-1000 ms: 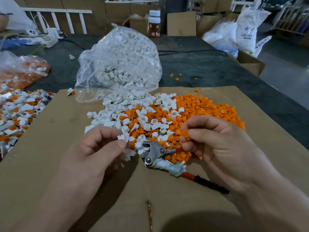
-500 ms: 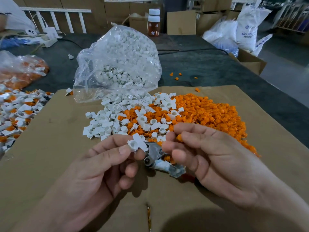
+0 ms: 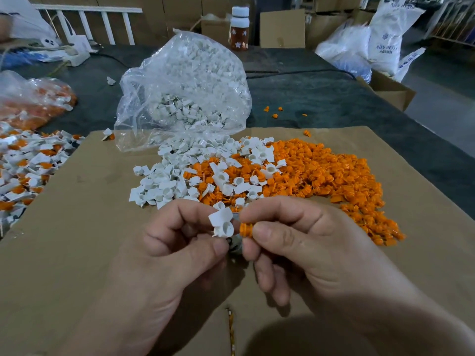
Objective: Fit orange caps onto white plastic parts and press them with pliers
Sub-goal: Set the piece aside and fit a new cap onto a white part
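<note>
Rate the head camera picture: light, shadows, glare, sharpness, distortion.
Head view: dim, even light, soft shadow on the brown cardboard sheet at the bottom. Head view: pale sheen on the clear plastic bag of white parts. Head view: the small white plastic part in the left hand and ribbed orange plastic cap in the right hand look sharp; frame edges bow.
</note>
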Tool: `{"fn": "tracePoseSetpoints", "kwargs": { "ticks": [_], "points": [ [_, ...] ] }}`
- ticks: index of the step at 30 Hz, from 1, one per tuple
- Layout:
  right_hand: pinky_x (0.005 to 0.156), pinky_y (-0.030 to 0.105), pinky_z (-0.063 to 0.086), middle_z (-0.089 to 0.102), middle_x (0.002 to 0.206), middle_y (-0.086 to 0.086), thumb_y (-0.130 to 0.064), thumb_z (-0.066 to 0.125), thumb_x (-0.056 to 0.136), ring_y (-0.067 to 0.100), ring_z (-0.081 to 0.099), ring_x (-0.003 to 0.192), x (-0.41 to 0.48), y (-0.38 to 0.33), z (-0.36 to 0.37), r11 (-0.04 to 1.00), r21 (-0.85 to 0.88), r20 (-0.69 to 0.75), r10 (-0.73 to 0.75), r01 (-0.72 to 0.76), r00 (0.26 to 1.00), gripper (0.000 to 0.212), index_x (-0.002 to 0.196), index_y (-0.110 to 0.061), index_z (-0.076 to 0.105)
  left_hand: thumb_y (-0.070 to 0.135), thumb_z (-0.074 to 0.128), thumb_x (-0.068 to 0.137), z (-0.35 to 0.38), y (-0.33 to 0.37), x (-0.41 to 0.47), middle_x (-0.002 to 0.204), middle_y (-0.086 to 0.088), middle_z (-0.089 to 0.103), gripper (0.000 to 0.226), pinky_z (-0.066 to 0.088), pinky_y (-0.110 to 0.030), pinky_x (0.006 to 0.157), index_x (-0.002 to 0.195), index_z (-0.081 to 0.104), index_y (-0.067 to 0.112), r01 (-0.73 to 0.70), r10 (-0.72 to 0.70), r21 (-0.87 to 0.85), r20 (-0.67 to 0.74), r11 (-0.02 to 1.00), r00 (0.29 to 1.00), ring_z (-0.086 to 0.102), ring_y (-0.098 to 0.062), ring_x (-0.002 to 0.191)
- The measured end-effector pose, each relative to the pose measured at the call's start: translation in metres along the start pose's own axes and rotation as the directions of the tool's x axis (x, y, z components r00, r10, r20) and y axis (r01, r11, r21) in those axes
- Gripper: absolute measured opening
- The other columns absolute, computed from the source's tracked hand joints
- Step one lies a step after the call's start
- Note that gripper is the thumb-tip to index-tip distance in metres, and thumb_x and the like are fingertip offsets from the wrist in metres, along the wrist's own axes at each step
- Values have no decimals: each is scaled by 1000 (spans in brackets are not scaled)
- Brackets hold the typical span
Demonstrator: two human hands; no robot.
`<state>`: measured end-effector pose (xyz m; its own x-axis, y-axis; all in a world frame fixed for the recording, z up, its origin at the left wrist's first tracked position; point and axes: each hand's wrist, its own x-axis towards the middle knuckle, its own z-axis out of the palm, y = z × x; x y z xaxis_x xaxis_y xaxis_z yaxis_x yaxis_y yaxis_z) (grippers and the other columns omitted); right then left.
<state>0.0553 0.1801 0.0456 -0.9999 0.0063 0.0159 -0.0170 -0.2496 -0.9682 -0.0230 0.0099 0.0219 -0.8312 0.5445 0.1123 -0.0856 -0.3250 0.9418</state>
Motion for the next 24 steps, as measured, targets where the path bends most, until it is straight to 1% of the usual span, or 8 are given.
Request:
{"fn": "tracePoseSetpoints", "kwargs": {
  "ticks": [2,4,8,12,16,20,23,24],
  "points": [
    [43,24,49,68,80,10,-11,61,91,18,63,55,0,0,2,999,52,46,-8,5,999,15,100,-17,72,38,96,43,-2,-2,-1,66,-9,63,49,46,-25,52,83,74,19,-13,13,26,-7,1000,1000,57,-19,57],
    [43,24,50,69,80,11,-8,60,91,18,64,54,1,1,3,998,66,60,-6,2,998,17,99,-16,72,43,95,46,-5,-4,-1,70,-13,65,52,46,-33,62,87,74,19,-15,15,24,-7,1000,1000,59,-25,62],
    [42,23,49,69,79,11,-8,61,90,18,64,53,2,3,3,999,33,44,-18,17,999,18,98,-20,71,45,94,48,-4,-4,-1,70,-8,68,50,50,-23,54,87,75,22,-47,45,68,25,997,999,63,-15,60],
    [45,26,50,71,81,7,-16,62,91,18,64,53,0,7,1,987,-149,-6,-65,63,998,16,100,-28,68,23,82,57,0,-2,-2,64,1,69,27,48,-13,51,83,75,27,-124,119,133,44,983,992,64,-5,57],
    [48,31,51,71,82,7,-23,62,91,21,64,52,-1,10,0,959,-268,-30,-102,90,994,17,103,-34,66,19,83,60,0,-3,-3,68,-2,71,33,48,-13,51,89,73,32,-168,166,261,27,951,986,63,-4,58],
    [49,34,53,69,74,4,-27,61,91,16,64,52,-4,8,2,905,-416,-57,-121,87,991,19,103,-40,66,37,77,65,-3,-4,-5,71,-5,69,31,49,-21,51,95,71,34,-173,199,450,-11,876,980,61,-11,58],
    [49,21,52,67,69,-7,-27,62,88,6,64,54,-6,7,7,835,-541,-90,-179,103,980,23,101,-45,66,43,71,70,-2,-4,-6,83,-5,71,31,58,-43,64,100,70,34,-206,237,537,11,818,971,69,-24,72],
    [48,22,52,67,69,-9,-26,62,87,6,64,53,-6,7,9,836,-540,-101,-182,100,978,24,101,-45,65,43,70,71,1,-2,-6,85,-4,71,29,59,-41,67,99,69,34,-216,248,556,18,802,969,69,-22,75]
  ]
}}
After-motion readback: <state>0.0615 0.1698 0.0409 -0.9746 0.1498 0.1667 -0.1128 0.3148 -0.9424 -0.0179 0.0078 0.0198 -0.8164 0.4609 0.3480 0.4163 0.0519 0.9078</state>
